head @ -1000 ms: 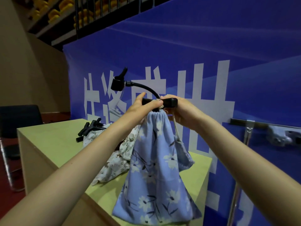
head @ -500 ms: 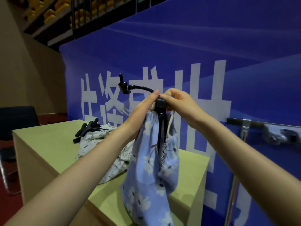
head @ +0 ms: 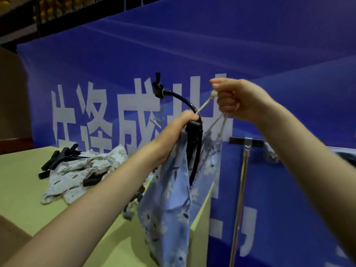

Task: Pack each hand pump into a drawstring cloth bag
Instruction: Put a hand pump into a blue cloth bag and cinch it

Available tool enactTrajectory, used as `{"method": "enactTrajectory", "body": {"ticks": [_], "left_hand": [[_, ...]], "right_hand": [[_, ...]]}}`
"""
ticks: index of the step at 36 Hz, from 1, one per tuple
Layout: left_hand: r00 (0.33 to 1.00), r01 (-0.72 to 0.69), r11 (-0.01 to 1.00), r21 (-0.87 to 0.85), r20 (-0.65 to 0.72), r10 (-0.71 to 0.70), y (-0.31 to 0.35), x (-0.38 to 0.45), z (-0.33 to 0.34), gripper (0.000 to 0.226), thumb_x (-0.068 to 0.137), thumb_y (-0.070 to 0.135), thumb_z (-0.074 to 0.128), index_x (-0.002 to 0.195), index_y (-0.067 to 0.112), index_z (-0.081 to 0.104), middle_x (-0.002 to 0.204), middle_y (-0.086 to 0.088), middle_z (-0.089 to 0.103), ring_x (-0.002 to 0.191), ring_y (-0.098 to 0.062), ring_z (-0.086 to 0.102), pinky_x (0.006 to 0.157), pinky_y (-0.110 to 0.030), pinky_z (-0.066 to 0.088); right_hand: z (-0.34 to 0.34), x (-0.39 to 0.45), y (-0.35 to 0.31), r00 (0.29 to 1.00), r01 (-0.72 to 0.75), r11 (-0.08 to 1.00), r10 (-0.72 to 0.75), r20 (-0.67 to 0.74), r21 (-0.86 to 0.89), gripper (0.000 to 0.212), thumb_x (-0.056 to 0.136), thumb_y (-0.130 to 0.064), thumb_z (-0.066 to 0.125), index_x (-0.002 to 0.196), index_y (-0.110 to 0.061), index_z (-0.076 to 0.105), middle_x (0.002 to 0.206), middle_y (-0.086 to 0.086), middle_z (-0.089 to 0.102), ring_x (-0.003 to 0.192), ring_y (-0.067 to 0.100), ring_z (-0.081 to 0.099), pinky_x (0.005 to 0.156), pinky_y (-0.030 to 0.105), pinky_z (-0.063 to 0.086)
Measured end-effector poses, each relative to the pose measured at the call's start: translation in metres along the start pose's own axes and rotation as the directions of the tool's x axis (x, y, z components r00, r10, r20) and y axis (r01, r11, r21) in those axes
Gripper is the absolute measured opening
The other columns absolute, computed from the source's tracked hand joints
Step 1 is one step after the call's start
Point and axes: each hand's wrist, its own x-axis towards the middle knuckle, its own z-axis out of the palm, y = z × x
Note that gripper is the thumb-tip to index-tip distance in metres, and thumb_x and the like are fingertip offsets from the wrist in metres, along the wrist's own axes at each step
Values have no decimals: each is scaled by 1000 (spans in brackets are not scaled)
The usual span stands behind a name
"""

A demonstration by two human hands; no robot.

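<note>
— Behind everything hangs a blue banner (head: 250,54) with large white characters; what stands in front of it?

— A pale yellow-green table (head: 25,189), its far right corner just under the raised bag; a metal pole (head: 239,199) stands right of the table against the banner, with a dark bracket at its top; up at the top left, dark railings (head: 77,8) with yellow shapes behind them, too dim to name.

— And on the table?

— A heap of white leaf-print cloth bags (head: 81,174), with black hand pumps (head: 57,158) lying at its far left edge and partly under it.

— The hands?

— The left hand (head: 185,122) grips the gathered mouth of a blue floral drawstring bag (head: 169,205), held in the air above the table edge; a black hand pump (head: 194,143) sits in that bag, its handle and curved hose (head: 183,97) sticking out of the top; the right hand (head: 238,99), fist closed, grips the pale drawstring cords (head: 206,102), which run taut from the bag's mouth up and to the right.
</note>
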Motion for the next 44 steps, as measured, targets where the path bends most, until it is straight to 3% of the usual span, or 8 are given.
{"method": "enactTrajectory", "body": {"ticks": [5, 11, 17, 23, 27, 32, 38, 44], "left_hand": [[989, -143, 977, -160, 21, 148, -19, 12, 32, 22, 70, 38, 60, 71, 18, 49, 62, 4, 47, 58, -11, 50, 61, -28, 41], [994, -108, 974, -197, -18, 106, -37, 41, 73, 12, 94, 17, 50, 86, 11, 56, 78, -3, 55, 76, -15, 55, 74, -30, 42], [998, -13, 996, 90, -64, 19, -84, 63, 119, 36, 94, 42, 57, 98, 9, 69, 106, -15, 71, 102, -29, 66, 83, -38, 48], [995, -15, 913, 407, -80, 52, -121, 84, 140, 44, 93, 46, 56, 88, 6, 74, 87, -16, 70, 82, -26, 65, 72, -37, 47], [999, 28, 949, 313, -42, -15, -140, 97, 158, 37, 96, 34, 55, 64, 16, 59, 67, -2, 54, 64, -12, 50, 60, -27, 36], [995, 99, 984, 150, -32, -95, -164, 124, 180, 27, 97, 33, 54, 100, 9, 68, 103, -1, 62, 93, -14, 57, 85, -29, 44], [967, 236, 972, -6, -98, -236, -178, 156, 198, 24, 96, 27, 55, 99, 7, 68, 83, -5, 55, 70, -11, 48, 61, -21, 35], [931, 360, 933, -17, -57, -360, -204, 163, 204, 25, 97, 33, 54, 88, 14, 67, 85, -4, 50, 73, -14, 46, 65, -25, 35]], "right_hand": [[-18, -10, -16, 980, 168, 986, -165, -108, 12, 18, 95, -2, 44, 93, -14, 57, 48, -7, 41, 40, 4, 36, 41, 14, 31], [-51, -27, -9, 982, 150, 985, -158, -104, -83, 25, 98, -1, 37, 100, -15, 58, 54, -4, 48, 46, 7, 43, 48, 16, 35], [-94, -37, 23, 968, 47, 926, -135, -212, -376, 32, 94, 5, 40, 94, -16, 63, 52, -2, 47, 42, 9, 35, 41, 17, 29], [-149, -50, 55, 936, -158, 894, 0, -353, -419, 26, 95, 2, 43, 93, -12, 64, 62, 4, 45, 49, 12, 36, 46, 22, 28], [-181, -51, 72, 910, -220, 899, 49, -412, -380, 22, 95, 1, 46, 90, -10, 64, 60, 3, 48, 46, 9, 40, 45, 20, 31], [-216, -44, 93, 868, -281, 803, -21, -496, -526, 25, 91, 2, 50, 77, -12, 64, 55, 2, 50, 45, 13, 40, 40, 20, 32], [-250, -45, 130, 833, -321, 649, -153, -532, -690, 16, 92, -6, 57, 79, -12, 64, 58, -1, 54, 50, 10, 46, 49, 19, 37], [-258, -44, 154, 843, -336, 518, -208, -497, -786, 15, 93, -8, 53, 86, -12, 66, 71, -5, 58, 64, 7, 50, 54, 10, 35]]}}
